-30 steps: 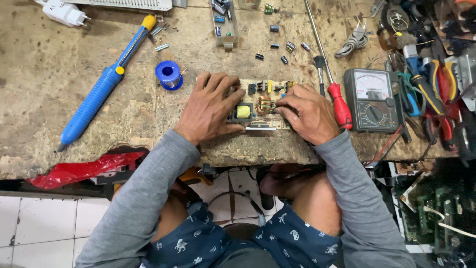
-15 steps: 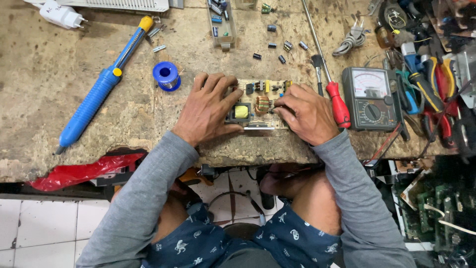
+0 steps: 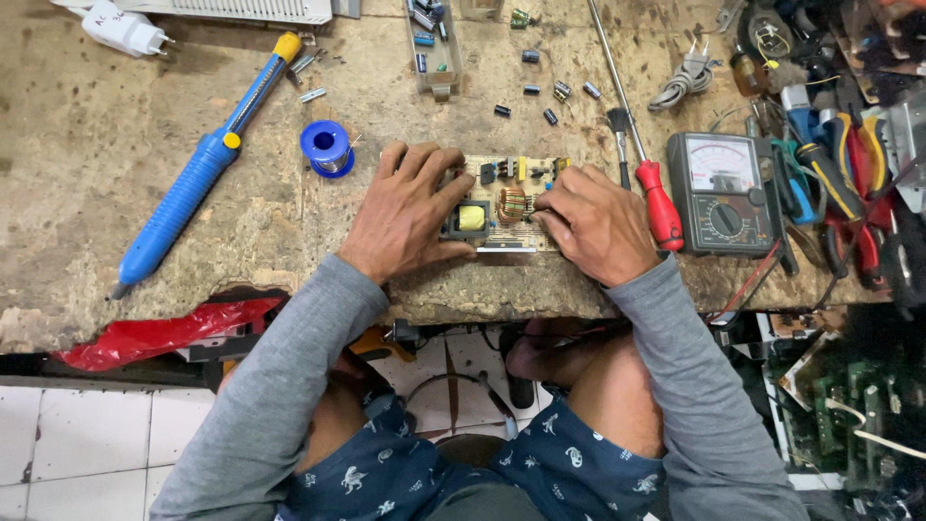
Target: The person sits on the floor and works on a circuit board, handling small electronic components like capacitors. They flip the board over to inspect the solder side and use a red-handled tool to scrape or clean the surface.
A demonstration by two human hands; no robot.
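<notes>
A small circuit board (image 3: 502,203) with a yellow transformer and a copper coil lies near the front edge of the worn workbench (image 3: 87,241). My left hand (image 3: 410,212) lies flat over the board's left end, fingers spread, and holds it down. My right hand (image 3: 593,222) rests on the board's right end with its fingertips pinched at a part by the coil. What the fingertips hold is too small to tell.
A blue desoldering pump (image 3: 198,183) lies to the left, a blue solder spool (image 3: 328,147) beside it. A red-handled screwdriver (image 3: 641,159) and an analog multimeter (image 3: 723,193) lie right, then pliers (image 3: 834,178). Loose capacitors (image 3: 545,101) sit behind. A red plastic bag (image 3: 154,333) hangs below the edge.
None in the hands or the board; only the camera view has shifted slightly.
</notes>
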